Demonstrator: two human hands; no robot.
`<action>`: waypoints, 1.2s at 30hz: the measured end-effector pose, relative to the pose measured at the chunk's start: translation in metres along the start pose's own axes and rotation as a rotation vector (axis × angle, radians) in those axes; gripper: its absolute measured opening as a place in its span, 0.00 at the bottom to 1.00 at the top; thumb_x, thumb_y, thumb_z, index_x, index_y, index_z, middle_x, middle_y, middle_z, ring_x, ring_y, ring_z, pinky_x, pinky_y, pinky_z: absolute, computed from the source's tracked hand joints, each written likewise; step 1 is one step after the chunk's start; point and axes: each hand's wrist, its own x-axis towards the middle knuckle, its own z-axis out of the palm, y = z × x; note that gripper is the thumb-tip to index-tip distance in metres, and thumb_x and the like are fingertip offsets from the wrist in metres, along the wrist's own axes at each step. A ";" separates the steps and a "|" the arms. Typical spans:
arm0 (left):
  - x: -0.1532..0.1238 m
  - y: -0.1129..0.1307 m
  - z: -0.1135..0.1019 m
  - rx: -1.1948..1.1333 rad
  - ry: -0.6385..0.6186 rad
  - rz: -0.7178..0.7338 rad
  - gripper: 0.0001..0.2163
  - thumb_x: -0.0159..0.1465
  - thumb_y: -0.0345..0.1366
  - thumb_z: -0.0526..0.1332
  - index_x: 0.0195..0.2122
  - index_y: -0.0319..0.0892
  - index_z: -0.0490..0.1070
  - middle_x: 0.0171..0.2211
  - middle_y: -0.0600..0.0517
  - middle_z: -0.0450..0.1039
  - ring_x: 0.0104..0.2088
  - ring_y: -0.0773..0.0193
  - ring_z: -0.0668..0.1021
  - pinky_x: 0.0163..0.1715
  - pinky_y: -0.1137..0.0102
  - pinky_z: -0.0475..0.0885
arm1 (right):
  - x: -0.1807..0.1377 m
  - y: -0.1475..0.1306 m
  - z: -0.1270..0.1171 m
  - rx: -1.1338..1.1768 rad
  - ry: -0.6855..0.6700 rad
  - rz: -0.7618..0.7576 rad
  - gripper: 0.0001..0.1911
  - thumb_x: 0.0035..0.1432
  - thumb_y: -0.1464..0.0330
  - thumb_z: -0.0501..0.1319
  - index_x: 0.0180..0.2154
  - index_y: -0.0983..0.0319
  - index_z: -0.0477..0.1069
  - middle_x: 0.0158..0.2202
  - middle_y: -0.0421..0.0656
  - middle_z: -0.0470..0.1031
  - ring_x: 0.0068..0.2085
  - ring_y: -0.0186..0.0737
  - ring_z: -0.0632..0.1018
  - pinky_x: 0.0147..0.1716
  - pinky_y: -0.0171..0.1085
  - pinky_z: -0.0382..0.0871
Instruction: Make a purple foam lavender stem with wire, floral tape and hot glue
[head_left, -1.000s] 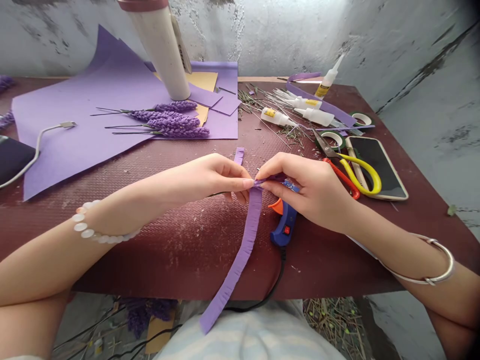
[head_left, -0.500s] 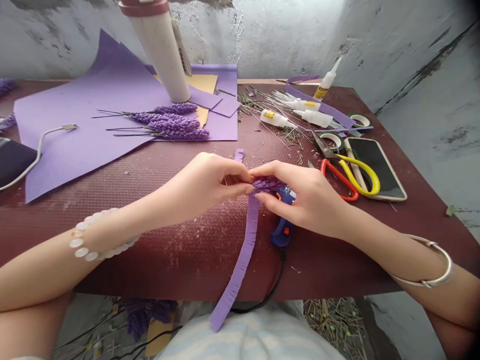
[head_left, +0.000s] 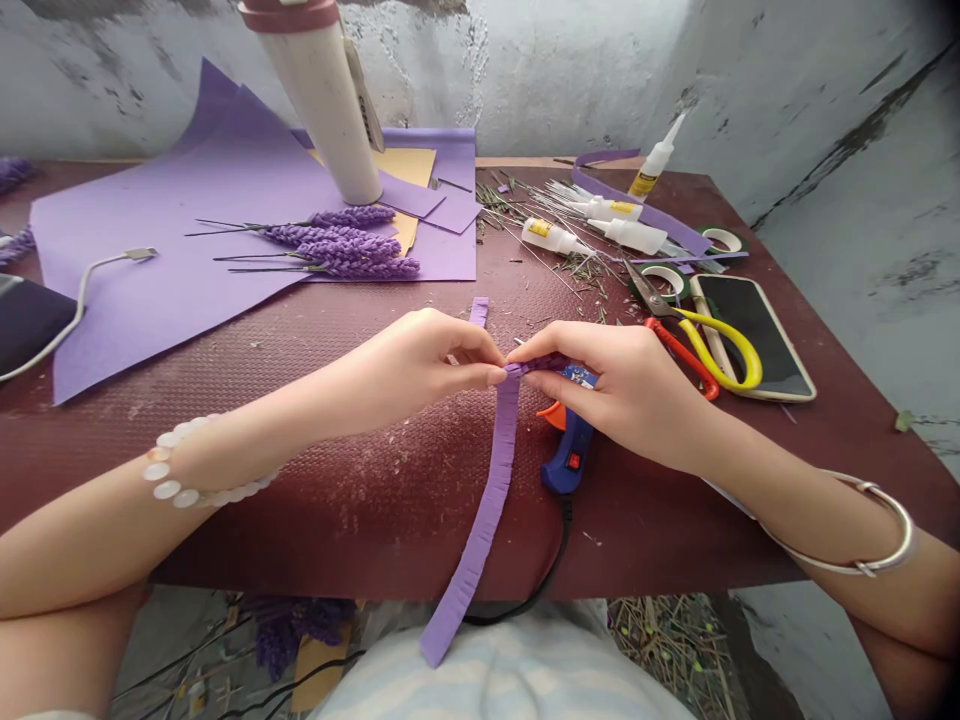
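Note:
Between my hands is a purple lavender flower (head_left: 550, 363) of fringed foam, partly covered by my right fingers. My right hand (head_left: 600, 380) is closed on it, thumb below and index finger above. A long purple fringed strip (head_left: 491, 500) hangs from its left end down over the table's front edge. My left hand (head_left: 442, 350) is closed in a pinch at the joint of strip and flower; its fingertips hide what exactly they grip. Under my right hand lies a blue glue gun (head_left: 568, 450) with an orange trigger, its black cord running forward to the edge.
Finished lavender stems (head_left: 345, 245) lie on purple foam sheets (head_left: 165, 220) beside a white tumbler (head_left: 322, 110). Toward the right are glue bottles (head_left: 555, 237), wires, green tape rolls (head_left: 660, 283), scissors (head_left: 720, 345) and a phone (head_left: 765, 330). A white cable (head_left: 82, 290) lies at left.
My right fingers have shifted slightly and cover the flower differently, leaving the glue gun's orange trigger more exposed. My left hand stays almost in place; the strip hangs as before.

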 end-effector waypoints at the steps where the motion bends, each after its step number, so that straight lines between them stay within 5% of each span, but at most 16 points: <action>1: 0.001 0.000 -0.001 -0.037 -0.035 -0.018 0.10 0.64 0.39 0.59 0.36 0.40 0.78 0.28 0.56 0.76 0.28 0.71 0.72 0.28 0.77 0.65 | 0.000 0.000 0.000 -0.003 0.009 0.005 0.08 0.59 0.73 0.60 0.41 0.61 0.74 0.38 0.41 0.80 0.39 0.36 0.79 0.40 0.34 0.71; 6: 0.003 -0.004 -0.004 -0.136 -0.103 -0.081 0.14 0.66 0.41 0.56 0.36 0.39 0.77 0.31 0.53 0.78 0.31 0.68 0.75 0.30 0.76 0.67 | -0.002 0.000 0.004 -0.053 0.065 0.011 0.07 0.60 0.72 0.60 0.40 0.60 0.74 0.37 0.41 0.79 0.37 0.38 0.79 0.39 0.37 0.72; 19: 0.002 -0.002 -0.010 -0.391 -0.298 -0.067 0.11 0.66 0.37 0.56 0.36 0.41 0.78 0.33 0.52 0.78 0.34 0.68 0.77 0.35 0.76 0.69 | -0.008 0.002 0.009 -0.044 0.184 -0.249 0.12 0.64 0.74 0.55 0.44 0.54 0.71 0.43 0.40 0.78 0.45 0.37 0.78 0.46 0.38 0.73; 26: -0.002 0.004 -0.010 -0.263 -0.195 -0.019 0.11 0.65 0.40 0.58 0.33 0.41 0.77 0.30 0.54 0.76 0.30 0.68 0.74 0.29 0.75 0.66 | -0.007 0.004 0.009 -0.083 0.187 -0.351 0.14 0.63 0.76 0.54 0.46 0.53 0.68 0.45 0.43 0.77 0.47 0.40 0.77 0.47 0.41 0.72; 31: -0.005 0.004 -0.003 0.045 0.030 0.043 0.10 0.64 0.40 0.59 0.33 0.41 0.77 0.24 0.56 0.73 0.24 0.70 0.69 0.25 0.76 0.63 | -0.003 0.002 0.006 -0.026 0.095 -0.188 0.18 0.57 0.75 0.58 0.50 0.60 0.64 0.46 0.46 0.74 0.47 0.42 0.76 0.47 0.40 0.70; 36: -0.006 0.001 0.005 0.361 0.130 0.215 0.09 0.64 0.36 0.58 0.32 0.39 0.77 0.27 0.53 0.75 0.25 0.70 0.71 0.28 0.74 0.63 | 0.000 0.002 0.005 0.246 -0.062 0.129 0.11 0.62 0.63 0.58 0.44 0.62 0.69 0.39 0.42 0.76 0.37 0.37 0.76 0.39 0.36 0.69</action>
